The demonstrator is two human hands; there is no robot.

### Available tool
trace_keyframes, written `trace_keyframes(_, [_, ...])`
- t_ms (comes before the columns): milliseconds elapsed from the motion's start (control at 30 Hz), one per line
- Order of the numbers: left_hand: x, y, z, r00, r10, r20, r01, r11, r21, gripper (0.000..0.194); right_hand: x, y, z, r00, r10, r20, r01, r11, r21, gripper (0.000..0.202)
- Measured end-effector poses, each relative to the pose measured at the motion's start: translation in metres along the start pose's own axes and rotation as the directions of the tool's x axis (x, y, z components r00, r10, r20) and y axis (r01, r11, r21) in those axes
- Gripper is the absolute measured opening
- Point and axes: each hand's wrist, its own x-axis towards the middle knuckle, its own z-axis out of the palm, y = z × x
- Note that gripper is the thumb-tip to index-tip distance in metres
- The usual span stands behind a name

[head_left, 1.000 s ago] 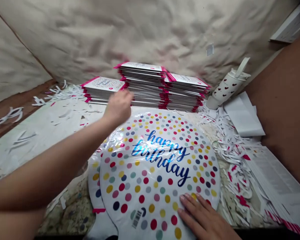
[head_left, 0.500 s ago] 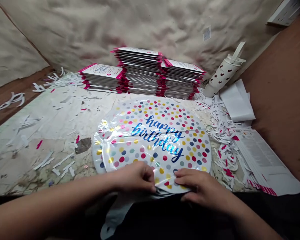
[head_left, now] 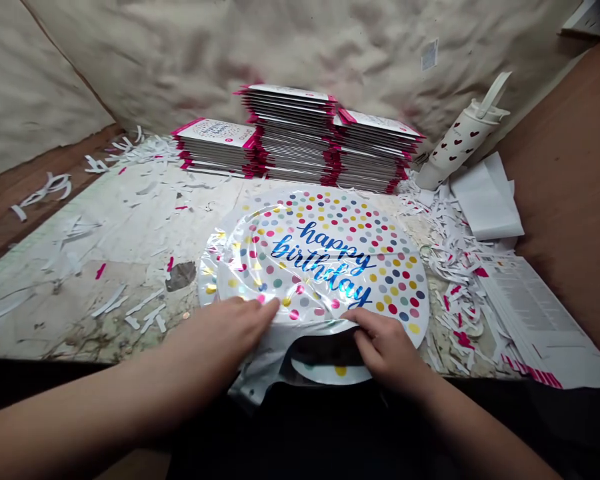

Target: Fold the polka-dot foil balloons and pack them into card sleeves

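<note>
Flat foil balloons printed with coloured dots lie stacked in front of me. The top foil balloon (head_left: 325, 273) reads "happy birthday" in blue and its near edge is lifted and folded back. My right hand (head_left: 387, 347) pinches that raised edge between thumb and fingers. My left hand (head_left: 230, 333) lies on the balloon's near left part, fingers stretched out and pressing the wrinkled foil. A silver tail (head_left: 253, 383) hangs toward me between the hands. Beneath the lifted edge, another dotted balloon (head_left: 335, 373) shows.
Tall stacks of pink-edged packets (head_left: 295, 133) stand at the back. A white tumbler with hearts (head_left: 460, 143) leans at the back right. Paper strips (head_left: 445, 233) litter the right side, beside a fanned pile of printed sheets (head_left: 540, 313). More scraps (head_left: 145, 313) lie left.
The top balloon's near edge has come up and folded away from me. My left hand has slid left and flattened on the foil; my right hand has closed on the edge.
</note>
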Motion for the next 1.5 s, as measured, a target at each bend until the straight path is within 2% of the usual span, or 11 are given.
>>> trace_keyframes(200, [-0.01,0.016,0.001,0.894,0.151,-0.422,-0.07,0.977,0.201,0.055,-0.007,-0.004,0.004,0.998,-0.009,-0.064,0.007,1.0,-0.028,0.015])
trace_keyframes(367, [0.009,0.046,0.042,0.975,0.166,-0.15,-0.096,0.916,0.39,0.052,-0.008,-0.001,0.012,0.981,-0.181,-0.072,0.169,0.975,-0.147,0.015])
trace_keyframes(467, [-0.015,0.02,0.036,0.991,0.025,-0.13,0.041,0.877,0.478,0.056,-0.012,0.012,0.007,0.982,-0.08,-0.173,0.072,0.996,-0.05,0.015])
trace_keyframes(600, [-0.048,-0.02,0.01,0.923,0.055,-0.381,0.131,0.886,0.444,0.061,-0.02,0.014,0.003,0.955,-0.12,-0.273,0.127,0.992,0.009,0.019])
trace_keyframes(767, [-0.021,-0.042,0.031,0.912,0.314,-0.265,-0.216,0.915,0.34,0.068,-0.033,0.005,0.018,0.896,-0.441,-0.052,0.417,0.875,-0.247,0.053])
trace_keyframes(900, [-0.006,-0.067,0.064,0.901,0.433,-0.04,-0.412,0.88,0.237,0.047,-0.047,0.042,0.011,0.985,-0.106,-0.136,0.026,0.87,-0.492,0.067])
trace_keyframes(1033, [-0.012,-0.08,0.069,0.907,0.412,-0.087,-0.397,0.906,0.151,0.047,-0.052,0.088,-0.024,0.956,0.095,-0.279,-0.25,0.764,-0.595,0.054])
trace_keyframes(1200, [-0.01,-0.085,0.044,0.96,0.28,0.001,-0.277,0.951,0.134,0.065,-0.037,0.108,-0.062,0.998,0.058,0.034,-0.038,0.911,-0.411,0.054])
trace_keyframes(1333, [0.008,-0.103,0.013,0.985,0.144,0.099,-0.138,0.988,-0.063,0.044,-0.012,0.119,-0.098,0.969,0.197,0.148,-0.183,0.977,-0.105,0.034])
trace_keyframes(1433, [0.039,-0.113,-0.01,0.983,-0.171,0.066,0.183,0.946,-0.268,0.042,0.026,0.128,-0.118,0.927,0.375,-0.005,-0.374,0.925,0.069,0.042])
trace_keyframes(1500, [0.062,-0.113,-0.02,0.909,-0.416,-0.022,0.397,0.882,-0.256,0.046,0.056,0.134,-0.121,0.874,0.453,-0.175,-0.445,0.892,0.086,0.049])
